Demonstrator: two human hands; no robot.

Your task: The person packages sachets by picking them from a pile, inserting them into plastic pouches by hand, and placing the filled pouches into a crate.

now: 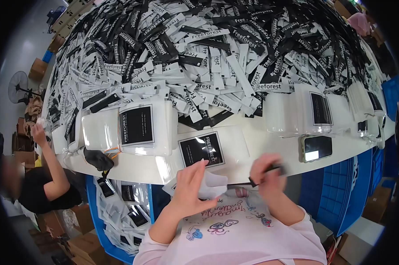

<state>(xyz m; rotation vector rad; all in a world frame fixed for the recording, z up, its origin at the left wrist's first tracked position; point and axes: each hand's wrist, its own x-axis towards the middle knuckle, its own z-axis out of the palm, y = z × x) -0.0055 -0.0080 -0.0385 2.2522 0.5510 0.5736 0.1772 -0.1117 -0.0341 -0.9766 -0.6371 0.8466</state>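
My left hand [188, 189] is curved around a translucent plastic bag [213, 186] at the table's front edge, thumb and fingers wide on either side of it. To its right, my right hand [270, 179] is smeared by motion, its fingers closed on a black packet [275, 168] that shows at both sides of the hand. Just beyond my hands lies a flat clear bag with a black FREEFOREST label [203, 150]. The big heap of black and white Freeforest stick packets [208, 57] covers the table behind it.
Stacks of labelled bags stand left [137, 126] and right [296, 110]. A phone [316, 149] lies near the right edge, a dark bundle [97, 161] at the left. Below are a blue bin [93, 207] of filled bags and blue crates [336, 194]. Another person's arm [53, 170] reaches in left.
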